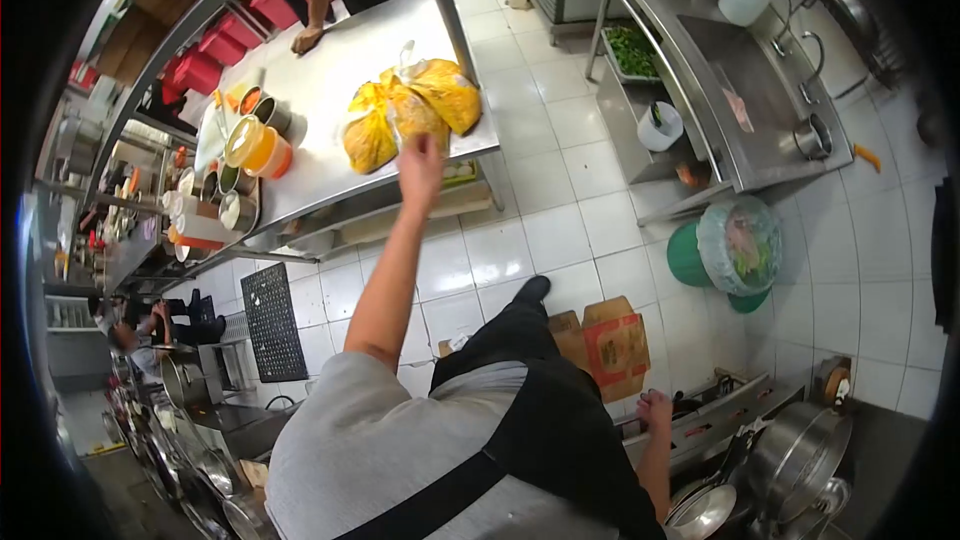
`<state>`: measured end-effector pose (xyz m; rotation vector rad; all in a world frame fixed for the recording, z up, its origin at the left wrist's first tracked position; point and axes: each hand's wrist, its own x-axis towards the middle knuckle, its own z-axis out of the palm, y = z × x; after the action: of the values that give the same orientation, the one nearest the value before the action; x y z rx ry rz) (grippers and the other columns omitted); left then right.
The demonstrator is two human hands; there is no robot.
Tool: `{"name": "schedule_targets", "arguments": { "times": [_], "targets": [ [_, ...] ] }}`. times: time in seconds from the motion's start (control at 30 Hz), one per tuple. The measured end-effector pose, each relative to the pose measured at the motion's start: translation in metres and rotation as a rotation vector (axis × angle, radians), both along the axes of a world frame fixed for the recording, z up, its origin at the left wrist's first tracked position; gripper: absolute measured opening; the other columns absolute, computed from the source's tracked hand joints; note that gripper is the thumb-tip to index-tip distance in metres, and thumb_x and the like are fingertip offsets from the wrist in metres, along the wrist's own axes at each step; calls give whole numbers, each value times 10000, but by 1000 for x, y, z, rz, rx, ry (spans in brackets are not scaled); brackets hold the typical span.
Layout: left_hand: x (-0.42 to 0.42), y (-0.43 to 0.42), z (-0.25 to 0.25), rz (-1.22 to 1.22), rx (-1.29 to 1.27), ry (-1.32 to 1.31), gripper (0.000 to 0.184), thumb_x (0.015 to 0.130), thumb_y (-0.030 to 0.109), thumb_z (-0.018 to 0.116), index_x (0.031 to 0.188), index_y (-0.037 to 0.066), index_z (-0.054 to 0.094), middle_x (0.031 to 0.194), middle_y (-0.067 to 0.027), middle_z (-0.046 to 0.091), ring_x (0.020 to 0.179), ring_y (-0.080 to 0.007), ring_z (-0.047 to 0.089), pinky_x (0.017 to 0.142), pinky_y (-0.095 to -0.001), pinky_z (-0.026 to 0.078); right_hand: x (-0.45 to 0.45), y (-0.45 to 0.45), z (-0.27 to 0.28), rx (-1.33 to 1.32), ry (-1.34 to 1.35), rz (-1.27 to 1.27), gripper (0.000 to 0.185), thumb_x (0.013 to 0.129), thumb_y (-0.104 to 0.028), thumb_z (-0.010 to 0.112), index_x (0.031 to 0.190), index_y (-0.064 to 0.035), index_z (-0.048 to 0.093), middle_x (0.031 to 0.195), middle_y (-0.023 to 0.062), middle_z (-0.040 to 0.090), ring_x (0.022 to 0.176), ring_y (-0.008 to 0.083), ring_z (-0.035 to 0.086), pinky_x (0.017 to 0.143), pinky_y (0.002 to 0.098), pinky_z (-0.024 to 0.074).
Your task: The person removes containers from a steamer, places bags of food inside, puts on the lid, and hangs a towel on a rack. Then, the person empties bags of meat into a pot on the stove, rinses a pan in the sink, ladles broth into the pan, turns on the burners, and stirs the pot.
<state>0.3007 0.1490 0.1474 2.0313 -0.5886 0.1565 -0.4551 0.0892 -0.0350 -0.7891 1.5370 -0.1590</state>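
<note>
Yellow-filled clear plastic bags [408, 110] stand bunched at the near right corner of the steel table [330, 70]. My left hand [420, 165] reaches out to the front of the middle bag, its fingers closed; what they grip, if anything, cannot be made out. Low on the right, my right hand [655, 410] hangs with curled fingers and nothing visible in them, above the edge of a steel unit [700, 430].
An orange-filled tub [258, 147] stands left of the bags. Across the table a person's hand [307, 40] rests on the top. A sink counter [760, 110], a lined green bin [690, 255], flattened cardboard [615, 350] and a black mat [272, 325] surround the tiled floor.
</note>
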Motion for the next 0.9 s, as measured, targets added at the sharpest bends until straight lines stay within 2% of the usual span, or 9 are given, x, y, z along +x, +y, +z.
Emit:
{"name": "schedule_targets", "arguments": {
  "times": [0.07, 0.17, 0.27, 0.47, 0.53, 0.57, 0.7, 0.8, 0.9],
  "targets": [
    [71, 2, 1, 192, 133, -326, 390, 929, 299, 664, 1061, -67, 644, 1024, -267, 691, 925, -433, 672, 801, -492, 532, 40, -44, 18, -63, 115, 28, 277, 981, -172, 555, 1191, 5, 588, 998, 122, 672, 787, 191, 669, 623, 311, 552],
    [118, -23, 6, 148, 542, 110, 568, 851, 350, 742, 1166, -95, 586, 1122, -308, 657, 1030, -447, 650, 859, -505, 534, 135, -75, 57, -161, -28, 101, 321, 988, -175, 598, 1267, -17, 574, 1088, 124, 682, 887, 193, 686, 717, 299, 565],
    [115, -32, -7, 64, 495, 132, 711, 788, 402, 775, 1218, -117, 546, 1102, -322, 654, 1041, -458, 644, 881, -507, 533, 238, -94, 74, -102, -261, 309, 346, 1002, -183, 610, 1309, -28, 572, 1155, 131, 691, 983, 197, 693, 787, 302, 565],
    [110, 7, -4, 113, 456, 183, 570, 774, 272, 758, 1260, 17, 603, 1058, -266, 701, 1010, -430, 668, 882, -488, 536, 523, -116, 162, -303, -474, 774, 277, 988, -157, 639, 1224, -12, 626, 1085, 103, 707, 945, 159, 692, 754, 278, 552],
    [109, 29, -12, 78, 367, 138, 504, 785, 237, 739, 1219, 8, 623, 1036, -258, 705, 992, -426, 671, 858, -492, 535, 614, -120, 193, -615, -536, 913, 300, 969, -186, 660, 1189, 16, 628, 1070, 130, 720, 978, 190, 698, 816, 329, 552],
    [111, 34, -17, 57, 322, 118, 471, 791, 219, 730, 1199, 4, 633, 1025, -254, 706, 983, -424, 673, 846, -493, 535, 658, -113, 219, -778, -556, 916, 290, 950, -154, 659, 1181, 17, 627, 1073, 167, 720, 997, 279, 706, 842, 386, 552],
    [118, 33, -9, 154, 352, 142, 397, 772, 151, 736, 1128, 7, 638, 954, -233, 708, 972, -425, 664, 796, -488, 524, 796, -92, 209, -1312, -500, 997, 416, 871, -72, 647, 1280, -12, 599, 1201, 204, 659, 1139, 355, 618, 981, 445, 485],
    [122, 33, 2, 121, 603, -11, 437, 762, 160, 762, 1154, 17, 629, 1032, -243, 672, 1050, -440, 608, 857, -476, 504, 852, -79, 171, -1388, -197, 1190, 446, 843, -69, 607, 1287, -24, 591, 1223, 196, 637, 1136, 360, 592, 977, 499, 447],
    [142, 40, 7, 119, 667, -148, 652, 720, 281, 798, 1270, 28, 554, 1092, -247, 605, 1059, -433, 552, 895, -506, 459, 858, -85, 161, -1423, -118, 1229, 250, 862, -125, 570, 1072, -17, 648, 1039, 191, 686, 1016, 360, 633, 905, 508, 458]
  ]
}}
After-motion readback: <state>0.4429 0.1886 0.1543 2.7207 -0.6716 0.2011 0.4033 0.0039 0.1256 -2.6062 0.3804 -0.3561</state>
